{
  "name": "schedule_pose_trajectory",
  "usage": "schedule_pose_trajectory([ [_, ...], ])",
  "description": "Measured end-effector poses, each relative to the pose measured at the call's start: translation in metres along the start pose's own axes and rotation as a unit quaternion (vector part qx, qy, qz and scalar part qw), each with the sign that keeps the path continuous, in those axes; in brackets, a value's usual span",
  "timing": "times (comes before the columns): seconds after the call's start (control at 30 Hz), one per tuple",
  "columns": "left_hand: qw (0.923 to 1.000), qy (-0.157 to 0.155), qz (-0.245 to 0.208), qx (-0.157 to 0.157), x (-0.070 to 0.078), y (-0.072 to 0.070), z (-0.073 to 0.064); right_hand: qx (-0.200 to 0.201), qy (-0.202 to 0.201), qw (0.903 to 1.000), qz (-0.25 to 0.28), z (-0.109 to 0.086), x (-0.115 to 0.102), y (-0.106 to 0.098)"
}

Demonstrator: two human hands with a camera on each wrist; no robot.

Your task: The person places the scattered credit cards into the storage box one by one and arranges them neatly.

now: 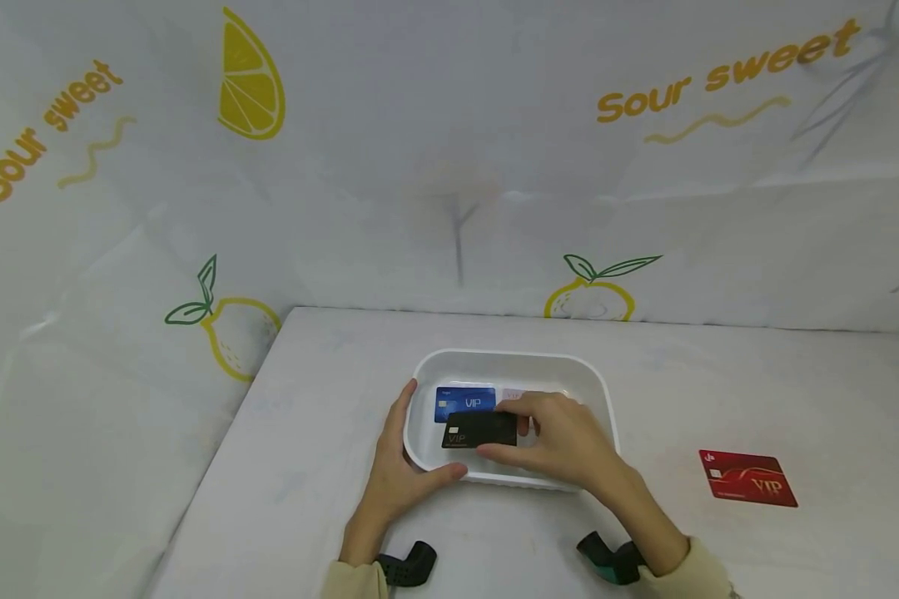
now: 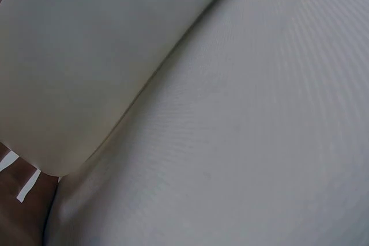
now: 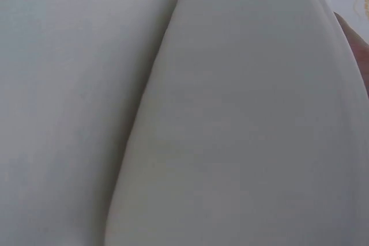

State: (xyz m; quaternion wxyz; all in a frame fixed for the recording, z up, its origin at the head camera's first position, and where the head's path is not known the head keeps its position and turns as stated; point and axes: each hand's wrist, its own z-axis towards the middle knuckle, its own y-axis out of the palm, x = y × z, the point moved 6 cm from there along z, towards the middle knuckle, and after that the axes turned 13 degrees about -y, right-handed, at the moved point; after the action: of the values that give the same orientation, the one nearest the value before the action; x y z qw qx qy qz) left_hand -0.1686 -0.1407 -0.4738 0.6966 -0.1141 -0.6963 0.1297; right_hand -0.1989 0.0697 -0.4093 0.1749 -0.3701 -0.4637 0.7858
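My right hand (image 1: pixel 562 437) pinches a black VIP card (image 1: pixel 474 431) between thumb and fingers, over the white plastic tray (image 1: pixel 607 399). A blue VIP card (image 1: pixel 460 400) lies in the tray, partly overlapped by the black one. Beside it a pale pink card (image 1: pixel 512 394) shows only in part behind my right fingers. My left hand (image 1: pixel 391 478) grips the tray's near left corner, thumb at the front rim and fingers along the left side. Both wrist views are mostly filled by the tray's outer wall (image 2: pixel 104 56), with fingers (image 2: pixel 20 217) at the lower left in the left one.
A red VIP card (image 1: pixel 749 478) lies on the white table (image 1: pixel 719 383), right of the tray. Black wrist devices (image 1: pixel 412 566) sit by both sleeves. Behind the table's far edge rises a white sheet (image 1: pixel 389 166) printed with lemons and lettering.
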Motion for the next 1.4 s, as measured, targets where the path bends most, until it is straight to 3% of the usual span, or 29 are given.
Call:
schedule_pose_trajectory([
  [0.43,0.9999,0.013,-0.009,-0.003,0.001,-0.001,-0.001,-0.077,0.031,0.9951,0.055,0.009,-0.001,0.027],
  [0.6,0.9999,0.01,-0.008,-0.003,0.0,-0.001,-0.001,-0.103,0.023,0.9919,0.07,0.012,-0.002,0.034],
  [1.17,0.9999,0.013,-0.004,-0.004,0.001,0.001,0.0,-0.093,-0.017,0.9911,0.094,0.012,-0.002,0.036],
  [1.4,0.9999,0.014,-0.002,0.0,0.001,0.001,0.0,-0.092,-0.007,0.9892,0.113,0.013,-0.002,0.036],
])
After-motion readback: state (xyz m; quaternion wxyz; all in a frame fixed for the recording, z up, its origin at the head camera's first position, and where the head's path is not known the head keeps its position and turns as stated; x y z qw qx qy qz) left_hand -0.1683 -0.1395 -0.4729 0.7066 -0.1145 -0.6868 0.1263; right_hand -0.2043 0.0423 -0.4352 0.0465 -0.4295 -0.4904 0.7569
